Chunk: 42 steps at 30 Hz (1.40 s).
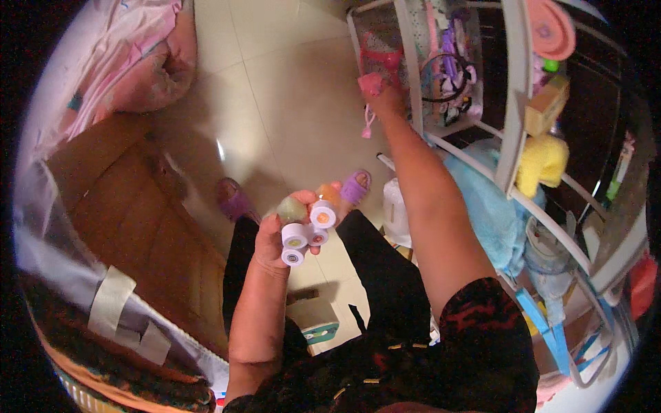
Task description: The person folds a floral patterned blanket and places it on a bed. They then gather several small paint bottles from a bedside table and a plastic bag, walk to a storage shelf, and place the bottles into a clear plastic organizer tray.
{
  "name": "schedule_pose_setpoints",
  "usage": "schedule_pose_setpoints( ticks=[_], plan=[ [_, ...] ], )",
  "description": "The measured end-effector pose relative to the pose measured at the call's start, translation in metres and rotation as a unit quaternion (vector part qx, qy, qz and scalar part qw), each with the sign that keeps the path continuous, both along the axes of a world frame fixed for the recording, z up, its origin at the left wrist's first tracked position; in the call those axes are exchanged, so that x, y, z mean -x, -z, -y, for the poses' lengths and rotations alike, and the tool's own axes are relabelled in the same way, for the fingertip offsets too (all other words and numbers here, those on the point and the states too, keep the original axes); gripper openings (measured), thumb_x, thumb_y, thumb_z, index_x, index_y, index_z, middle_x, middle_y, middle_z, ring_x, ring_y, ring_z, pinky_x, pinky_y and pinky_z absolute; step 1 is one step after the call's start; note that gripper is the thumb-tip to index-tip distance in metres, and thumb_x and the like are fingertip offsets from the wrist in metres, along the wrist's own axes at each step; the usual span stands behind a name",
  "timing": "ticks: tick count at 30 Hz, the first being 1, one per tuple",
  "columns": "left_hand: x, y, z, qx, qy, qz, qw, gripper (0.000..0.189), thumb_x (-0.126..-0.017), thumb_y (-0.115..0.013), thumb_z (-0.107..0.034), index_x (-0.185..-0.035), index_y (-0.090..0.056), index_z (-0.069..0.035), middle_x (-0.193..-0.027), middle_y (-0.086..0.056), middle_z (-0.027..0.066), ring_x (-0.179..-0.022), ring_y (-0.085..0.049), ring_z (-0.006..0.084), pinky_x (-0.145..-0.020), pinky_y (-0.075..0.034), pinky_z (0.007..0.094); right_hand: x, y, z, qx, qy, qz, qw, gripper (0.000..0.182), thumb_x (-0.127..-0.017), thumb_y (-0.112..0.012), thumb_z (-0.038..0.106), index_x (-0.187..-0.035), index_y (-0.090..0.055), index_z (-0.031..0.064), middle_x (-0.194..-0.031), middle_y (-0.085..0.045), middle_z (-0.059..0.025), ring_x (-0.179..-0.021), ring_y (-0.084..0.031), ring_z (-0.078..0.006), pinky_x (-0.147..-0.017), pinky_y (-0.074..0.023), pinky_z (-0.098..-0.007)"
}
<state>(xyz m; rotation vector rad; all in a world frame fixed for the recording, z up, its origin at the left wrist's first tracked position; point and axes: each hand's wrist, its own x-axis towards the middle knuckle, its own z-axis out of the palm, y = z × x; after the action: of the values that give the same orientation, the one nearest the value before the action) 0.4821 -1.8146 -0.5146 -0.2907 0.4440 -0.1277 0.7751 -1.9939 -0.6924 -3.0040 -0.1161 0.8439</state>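
Observation:
Several small bottles with round white caps [294,235] lie bunched in my left hand [269,238], in front of my body above the floor. One is pale green [292,209], another orange [327,193]. My right hand [386,101] reaches forward to the white rack on the right. At its fingers is a pink item [372,83], too blurred to name, and a pink cord loop [367,123] hangs below. Beside that hand, a clear bin [477,98] on the rack holds hair accessories, a dark hoop and purple pieces.
The white rack [516,103] also bears a wooden block [547,106], a yellow cloth [542,162] and a light blue towel [477,196]. A white container [396,211] stands by its foot. Pink bedding [139,77] and a brown padded surface [139,206] fill the left.

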Motion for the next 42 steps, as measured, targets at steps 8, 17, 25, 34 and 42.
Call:
schedule_pose_setpoints(
  ticks=[8,17,25,34,42],
  plan=[
    [-0.027,0.017,-0.005,-0.098,0.086,-0.032,0.991,0.059,-0.072,-0.063,-0.052,-0.112,-0.054,-0.009,-0.131,-0.036,0.0263,-0.085,-0.06,0.0319,-0.049,-0.055,0.0292,-0.057,0.051,0.031,0.074,-0.058,0.086,0.992,0.067,-0.075,-0.062,0.047,-0.132,-0.04,0.0194,-0.098,-0.064,-0.0185,-0.091,-0.061,-0.0384,-0.078,-0.0482,-0.0456],
    [-0.036,0.024,-0.023,-0.04,-0.004,-0.02,0.999,0.053,-0.073,-0.07,-0.039,-0.11,-0.056,-0.004,-0.139,-0.026,0.0267,-0.086,-0.062,0.0315,-0.057,-0.06,0.0357,-0.056,0.055,0.039,0.055,-0.046,0.085,0.994,0.04,-0.077,-0.063,0.036,-0.113,-0.057,0.0195,-0.096,-0.064,-0.0179,-0.089,-0.061,-0.0368,-0.076,-0.0479,-0.0461],
    [-0.038,0.027,-0.028,-0.153,0.048,-0.01,0.987,0.061,-0.07,-0.062,-0.062,-0.109,-0.056,-0.015,-0.137,-0.026,0.0286,-0.084,-0.06,0.0303,-0.042,-0.054,0.0258,-0.053,0.068,0.035,-0.026,0.14,0.15,0.978,0.036,-0.076,-0.061,0.043,-0.098,-0.065,0.0145,-0.093,-0.066,-0.0123,-0.087,-0.063,-0.0307,-0.078,-0.0486,-0.0422],
    [-0.036,0.026,-0.028,-0.041,-0.02,-0.002,0.999,0.057,-0.073,-0.069,-0.042,-0.113,-0.055,-0.003,-0.14,-0.025,0.026,-0.085,-0.062,0.0314,-0.057,-0.06,0.0358,-0.067,0.104,0.076,-0.233,0.148,0.138,0.951,0.042,-0.068,-0.073,0.034,-0.1,-0.064,0.0092,-0.093,-0.067,-0.0072,-0.087,-0.062,-0.0238,-0.084,-0.0462,-0.0336],
    [-0.038,0.025,-0.03,-0.035,-0.022,-0.014,0.999,0.055,-0.072,-0.07,-0.04,-0.111,-0.057,-0.004,-0.14,-0.025,0.0252,-0.09,-0.062,0.0333,-0.058,-0.06,0.0357,-0.061,0.101,0.077,-0.168,0.08,0.215,0.959,0.043,-0.073,-0.07,0.021,-0.111,-0.058,0.0063,-0.102,-0.065,-0.011,-0.094,-0.061,-0.0258,-0.086,-0.0457,-0.0355]
  ],
)
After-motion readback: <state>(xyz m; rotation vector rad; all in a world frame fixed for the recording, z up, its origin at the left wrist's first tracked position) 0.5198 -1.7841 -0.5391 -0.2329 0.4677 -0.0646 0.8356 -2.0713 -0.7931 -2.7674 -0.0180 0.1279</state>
